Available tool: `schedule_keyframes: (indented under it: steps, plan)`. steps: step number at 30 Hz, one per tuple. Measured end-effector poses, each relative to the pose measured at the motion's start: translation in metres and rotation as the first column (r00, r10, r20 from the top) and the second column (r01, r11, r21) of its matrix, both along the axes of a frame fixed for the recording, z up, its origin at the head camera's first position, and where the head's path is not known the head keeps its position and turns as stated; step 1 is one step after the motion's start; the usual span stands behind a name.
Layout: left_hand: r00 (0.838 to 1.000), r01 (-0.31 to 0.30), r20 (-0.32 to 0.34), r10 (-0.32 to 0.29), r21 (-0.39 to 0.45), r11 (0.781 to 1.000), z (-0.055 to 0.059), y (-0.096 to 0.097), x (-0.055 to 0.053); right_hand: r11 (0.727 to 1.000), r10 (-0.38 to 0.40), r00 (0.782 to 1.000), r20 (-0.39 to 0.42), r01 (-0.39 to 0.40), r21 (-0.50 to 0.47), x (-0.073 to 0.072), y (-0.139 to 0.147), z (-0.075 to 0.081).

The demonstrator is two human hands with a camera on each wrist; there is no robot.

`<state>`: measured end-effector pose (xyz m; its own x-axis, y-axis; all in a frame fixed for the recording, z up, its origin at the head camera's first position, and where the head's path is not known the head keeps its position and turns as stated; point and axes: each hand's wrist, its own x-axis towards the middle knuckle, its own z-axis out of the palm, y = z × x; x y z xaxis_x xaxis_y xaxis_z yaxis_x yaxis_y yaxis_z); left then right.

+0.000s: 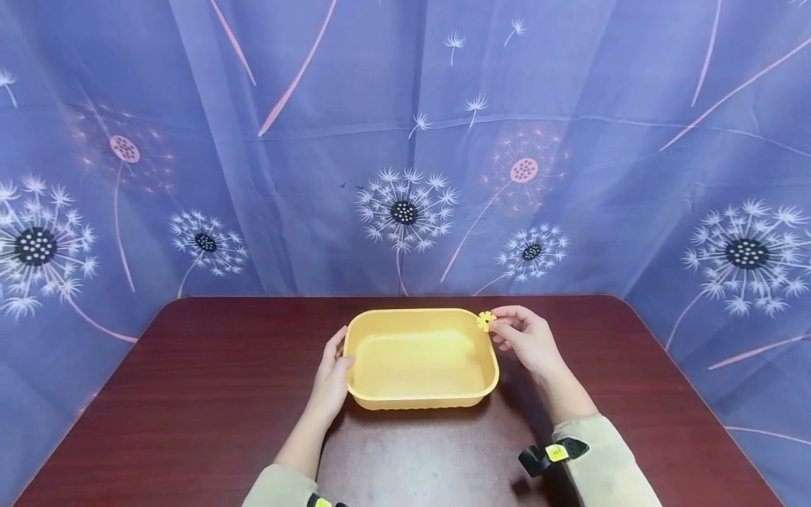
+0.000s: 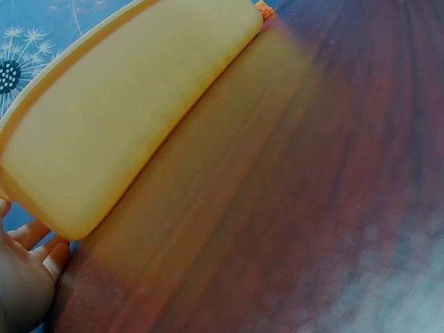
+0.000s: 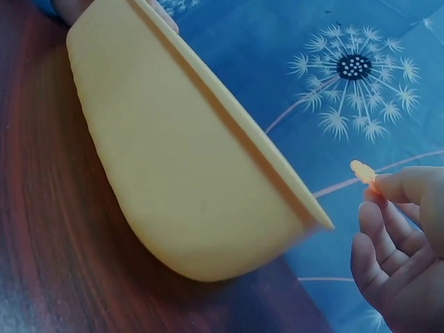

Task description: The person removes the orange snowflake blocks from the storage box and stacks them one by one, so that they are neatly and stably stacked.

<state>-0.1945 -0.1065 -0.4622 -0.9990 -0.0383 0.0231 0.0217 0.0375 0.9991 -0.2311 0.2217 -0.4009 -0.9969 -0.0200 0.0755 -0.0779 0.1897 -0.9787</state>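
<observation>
A shallow yellow rectangular basin (image 1: 418, 405) with rounded corners sits on the table; its visible inside is bare. My left hand (image 1: 331, 380) grips its left side, thumb over the rim and fingers along the outer wall. In the left wrist view, the fingers of the left hand (image 2: 31, 267) reach around the end of the basin (image 2: 132, 118). At the far right corner, my right hand (image 1: 522, 338) pinches a small yellow flower-shaped piece (image 1: 486, 321) with a dark centre between thumb and fingertips. The right wrist view shows this piece (image 3: 363, 172) edge-on, beyond the rim.
The dark red-brown wooden table (image 1: 209, 394) extends to both sides of the basin. Behind it hangs a blue curtain (image 1: 304, 176) printed with dandelions. A black strap (image 1: 538, 461) with a yellow label is on the right sleeve.
</observation>
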Motion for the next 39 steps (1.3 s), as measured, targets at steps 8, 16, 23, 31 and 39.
schedule_keyframes:
  steps: [8, 16, 23, 31, 39]
  plan:
    - [1.000, -0.002, 0.011, 0.002, -0.004, 1.000, 0.001, 0.003, -0.002, 0.998, -0.049, 0.999, 0.020, 0.050, -0.039, 0.003, 0.011, -0.007]
    - [0.999, 0.010, 0.031, -0.010, 0.006, 1.000, 0.001, 0.004, -0.001, 0.985, -0.127, 0.992, 0.021, 0.128, -0.113, 0.010, 0.023, -0.011]
    - [0.999, -0.002, 0.035, 0.002, 0.022, 1.000, 0.001, 0.002, -0.001, 0.969, -0.185, 0.983, 0.013, 0.185, -0.164, 0.012, 0.031, -0.013]
    - [1.000, -0.004, 0.031, 0.003, 0.030, 1.000, 0.004, 0.002, -0.002, 0.961, -0.230, 0.972, 0.039, 0.233, -0.150, 0.014, 0.044, -0.018]
    - [1.000, 0.000, 0.019, -0.001, 0.013, 1.000, 0.004, 0.001, -0.002, 0.949, -0.272, 0.959, 0.080, 0.281, -0.140, 0.013, 0.054, -0.026]
